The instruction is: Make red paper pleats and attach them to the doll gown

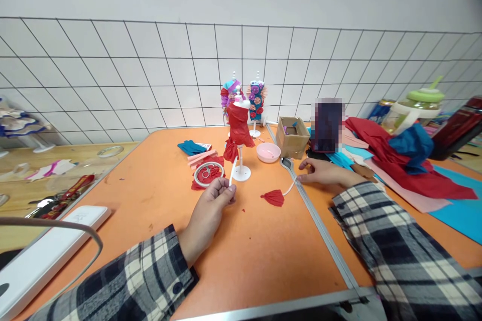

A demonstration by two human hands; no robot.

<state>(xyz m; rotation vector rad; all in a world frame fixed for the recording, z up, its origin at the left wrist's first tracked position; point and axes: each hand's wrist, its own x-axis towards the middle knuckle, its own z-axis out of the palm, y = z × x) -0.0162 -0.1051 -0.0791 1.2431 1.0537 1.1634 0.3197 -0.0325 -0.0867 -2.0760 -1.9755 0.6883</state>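
My left hand [216,198] pinches a thin white stem [233,170] that rises to a gathered piece of red crepe paper [230,151]. Just behind it stands a small white dress form [240,133] wrapped in red crepe paper, on a round white base. My right hand [320,171] reaches over the table's metal strip near a spoon [286,162], its thumb and forefinger apart. At its thumb ends a second white stem [290,186], joined to a fan-shaped red paper piece [273,197] lying on the table; whether they touch, I cannot tell.
Behind stand two decorated dress forms [256,103], a pink bowl [268,152] and a cardboard box [292,138]. Scissors on red paper lie inside a white ring [209,174]. Right are a phone [327,125], crepe paper [406,160] and bottles; left, a white power bank [56,256].
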